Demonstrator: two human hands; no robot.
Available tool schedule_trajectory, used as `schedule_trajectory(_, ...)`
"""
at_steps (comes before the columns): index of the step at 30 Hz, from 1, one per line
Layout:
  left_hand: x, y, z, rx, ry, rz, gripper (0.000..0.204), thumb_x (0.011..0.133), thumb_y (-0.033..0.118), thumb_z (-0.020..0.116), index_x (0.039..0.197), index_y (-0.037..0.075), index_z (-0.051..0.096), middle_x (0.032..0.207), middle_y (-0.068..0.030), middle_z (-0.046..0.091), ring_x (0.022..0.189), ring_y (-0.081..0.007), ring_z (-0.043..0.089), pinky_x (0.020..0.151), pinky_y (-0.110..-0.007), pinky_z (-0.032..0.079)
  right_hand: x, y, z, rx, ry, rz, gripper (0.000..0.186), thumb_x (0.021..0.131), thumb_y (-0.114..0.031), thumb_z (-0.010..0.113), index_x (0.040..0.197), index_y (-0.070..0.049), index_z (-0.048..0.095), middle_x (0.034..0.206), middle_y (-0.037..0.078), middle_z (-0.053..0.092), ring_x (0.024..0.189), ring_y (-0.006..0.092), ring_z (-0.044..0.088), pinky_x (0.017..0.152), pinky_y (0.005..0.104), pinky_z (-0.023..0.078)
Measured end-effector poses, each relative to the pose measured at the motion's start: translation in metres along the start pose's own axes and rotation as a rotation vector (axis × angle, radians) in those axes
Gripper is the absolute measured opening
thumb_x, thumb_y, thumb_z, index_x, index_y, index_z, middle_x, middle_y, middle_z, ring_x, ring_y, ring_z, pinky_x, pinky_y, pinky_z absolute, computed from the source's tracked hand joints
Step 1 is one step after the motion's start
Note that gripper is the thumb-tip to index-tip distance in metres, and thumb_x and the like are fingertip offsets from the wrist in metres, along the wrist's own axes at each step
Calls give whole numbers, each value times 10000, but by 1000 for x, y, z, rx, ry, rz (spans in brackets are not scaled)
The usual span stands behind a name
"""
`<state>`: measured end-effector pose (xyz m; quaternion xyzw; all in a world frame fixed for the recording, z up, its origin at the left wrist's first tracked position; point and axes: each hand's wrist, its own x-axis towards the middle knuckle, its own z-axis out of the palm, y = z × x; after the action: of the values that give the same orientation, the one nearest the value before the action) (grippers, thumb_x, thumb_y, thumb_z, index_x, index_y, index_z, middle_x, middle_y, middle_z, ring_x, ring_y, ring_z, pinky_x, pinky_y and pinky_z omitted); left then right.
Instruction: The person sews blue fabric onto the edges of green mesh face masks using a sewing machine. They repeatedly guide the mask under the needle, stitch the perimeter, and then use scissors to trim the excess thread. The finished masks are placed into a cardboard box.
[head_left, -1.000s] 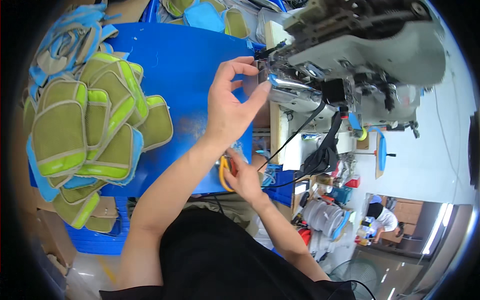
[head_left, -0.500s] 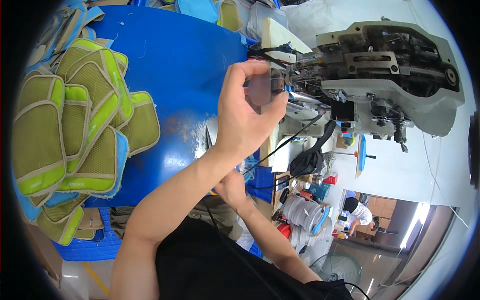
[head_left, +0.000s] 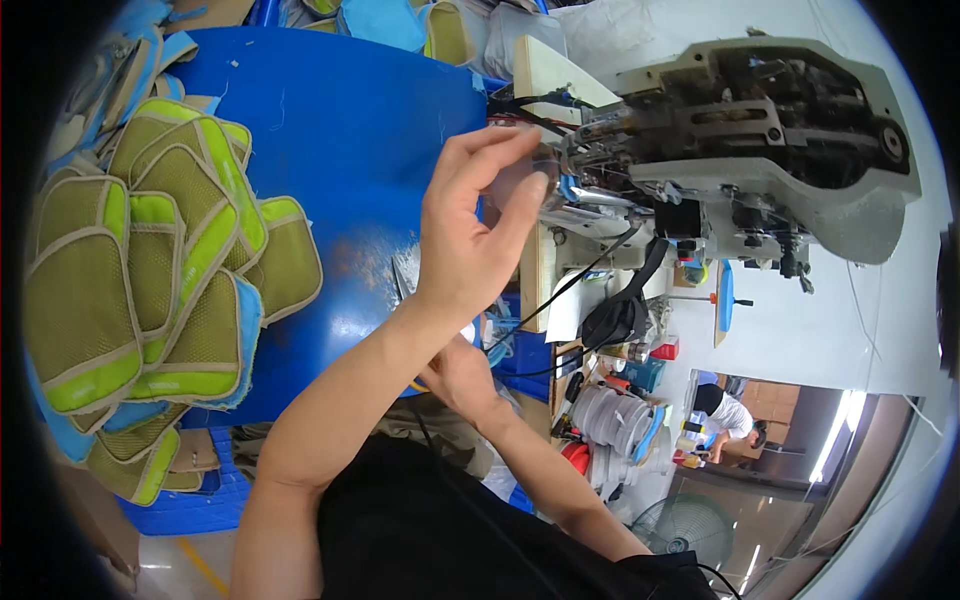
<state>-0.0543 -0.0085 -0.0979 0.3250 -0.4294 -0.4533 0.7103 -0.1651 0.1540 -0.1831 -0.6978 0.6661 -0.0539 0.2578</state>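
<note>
My left hand point(head_left: 470, 215) is raised at the needle end of a grey sewing machine point(head_left: 830, 215). Its thumb and forefinger are apart, half curled around a translucent rounded plate point(head_left: 508, 187); no firm grip on the plate shows, and some fingertips are hidden. Under my left forearm, my right hand point(head_left: 465, 380) is closed on a pair of scissors point(head_left: 402, 280). Dark blades point up over the blue table point(head_left: 320, 110), and a bit of orange handle shows by the fingers. My forearm covers the middle of the scissors.
Green and olive mesh pouches point(head_left: 85, 310) lie heaped on the left. More blue and grey fabric pieces point(head_left: 385, 22) line the far edge. A black cable point(head_left: 570, 285) runs below the machine. Beyond, on the right, are stacked white rolls point(head_left: 610, 420), a fan point(head_left: 685, 530) and another person point(head_left: 730, 412).
My left hand has drawn slightly left, away from the machine, its thumb and forefinger still apart. The whole view has shifted a little. My right hand keeps its hold on the scissors.
</note>
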Motion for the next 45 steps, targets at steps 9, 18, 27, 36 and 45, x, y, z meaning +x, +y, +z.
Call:
schedule_trajectory(9, 12, 10, 0, 93, 10, 13, 17, 925, 16, 681, 939, 7, 682, 1236, -136, 620, 1041, -194, 641, 831, -292, 540, -16, 26, -159, -173, 921, -292, 367, 826, -17, 709, 1185, 3, 636, 1178, 162, 643, 1067, 312, 626, 941, 412, 479)
schedule_trajectory(18, 2, 12, 8, 72, -146, 32, 75, 999, 81, 593, 974, 15, 620, 1338, -157, 559, 1216, -238, 564, 949, -342, 506, -13, 204, -516, 58, 1522, 69, 483, 952, -281, 669, 1289, 57, 592, 1221, 154, 655, 1090, 229, 636, 975, 347, 486)
schedule_trajectory(27, -1, 10, -1, 70, -106, 5, 72, 987, 98, 620, 1012, 30, 620, 1337, -142, 562, 1189, -228, 578, 931, -337, 516, 24, 253, -561, 712, 915, 250, 415, 1024, -387, 581, 1143, -9, 701, 1034, 85, 723, 927, 200, 678, 823, 341, 526)
schedule_trajectory(36, 0, 9, 2, 66, -150, -16, 108, 1011, 135, 615, 1004, 28, 624, 1354, -129, 542, 1239, -196, 529, 988, -316, 478, 10, 302, -510, 1081, 1081, -186, 401, 1078, -380, 484, 1214, -24, 610, 1172, 102, 680, 1076, 242, 650, 948, 416, 517)
schedule_trajectory(45, 1, 7, 5, -26, -104, -65, 75, 985, 95, 625, 994, 20, 627, 1324, -139, 565, 1128, -200, 595, 916, -338, 524, 9, 310, -517, 1067, 1102, -165, 401, 1087, -396, 445, 1214, -52, 607, 1215, 122, 659, 1106, 258, 635, 995, 470, 506)
